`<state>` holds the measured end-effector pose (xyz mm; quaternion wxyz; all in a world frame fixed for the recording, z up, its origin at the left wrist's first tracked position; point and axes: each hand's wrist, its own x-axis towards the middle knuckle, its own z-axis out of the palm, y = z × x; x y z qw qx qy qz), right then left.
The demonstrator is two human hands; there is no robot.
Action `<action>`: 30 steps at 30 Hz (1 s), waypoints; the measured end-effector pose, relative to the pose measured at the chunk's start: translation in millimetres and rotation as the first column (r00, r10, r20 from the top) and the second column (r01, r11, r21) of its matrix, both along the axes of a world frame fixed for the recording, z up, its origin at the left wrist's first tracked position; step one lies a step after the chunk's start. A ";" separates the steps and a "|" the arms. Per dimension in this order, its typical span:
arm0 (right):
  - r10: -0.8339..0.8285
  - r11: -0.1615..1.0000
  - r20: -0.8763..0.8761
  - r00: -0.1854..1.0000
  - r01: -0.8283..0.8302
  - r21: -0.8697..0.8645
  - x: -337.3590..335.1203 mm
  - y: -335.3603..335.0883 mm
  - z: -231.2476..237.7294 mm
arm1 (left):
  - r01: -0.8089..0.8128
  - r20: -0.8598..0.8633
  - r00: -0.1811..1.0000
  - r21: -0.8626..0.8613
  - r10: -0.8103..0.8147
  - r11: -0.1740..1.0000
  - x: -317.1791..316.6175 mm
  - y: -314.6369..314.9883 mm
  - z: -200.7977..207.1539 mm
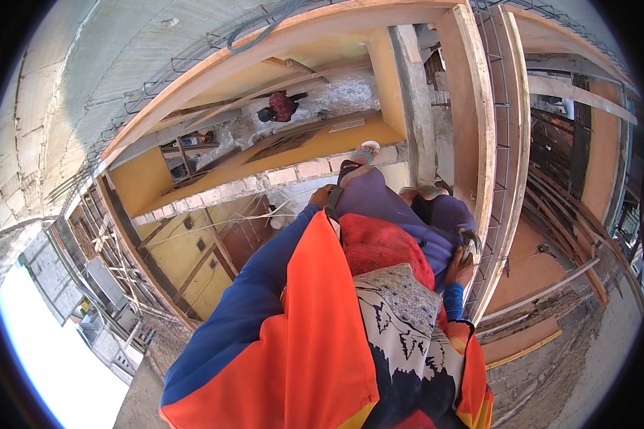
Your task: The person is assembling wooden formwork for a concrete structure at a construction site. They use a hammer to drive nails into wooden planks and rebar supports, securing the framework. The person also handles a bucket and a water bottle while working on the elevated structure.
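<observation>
My left hand (321, 195) is beside my left knee, its fingers curled against a small dark thing (334, 194) that I cannot make out. My right hand (459, 270) is low beside my right leg, next to the upright edge of a wooden formwork board (479, 143). Its fingers are closed round a small pale and dark object (470, 244), whose kind does not show. A cage of steel rebar (501, 136) runs between that board and a second board (516, 164).
My sandalled foot (366, 152) rests on top of a brick wall (283, 175). Far below, another person (280, 107) in a dark red shirt is on the floor. Wooden planks (562, 207) are piled at the right. A long curved formwork board (265, 37) spans the far side.
</observation>
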<state>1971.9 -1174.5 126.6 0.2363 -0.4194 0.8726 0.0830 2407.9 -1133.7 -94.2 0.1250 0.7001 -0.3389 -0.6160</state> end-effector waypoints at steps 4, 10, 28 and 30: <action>0.089 0.996 0.026 0.996 -0.089 -0.013 -6.1 -14.6 -0.6 | -0.108 0.024 0.994 0.003 0.108 0.994 -5.9 -3.6 8.0; 0.174 0.985 0.029 0.984 -0.174 0.000 -8.5 -34.4 -5.6 | -0.183 0.053 0.982 -0.018 0.183 0.983 -13.6 -10.5 23.6; 0.380 0.925 0.112 0.918 -0.380 -0.019 7.3 -74.1 -1.1 | -0.251 0.111 0.963 0.033 0.246 0.967 -3.8 1.8 9.1; 0.404 0.915 0.089 0.911 -0.400 -0.058 6.6 -76.1 -0.7 | -0.239 0.114 0.966 0.050 0.232 0.970 -6.6 -18.4 18.7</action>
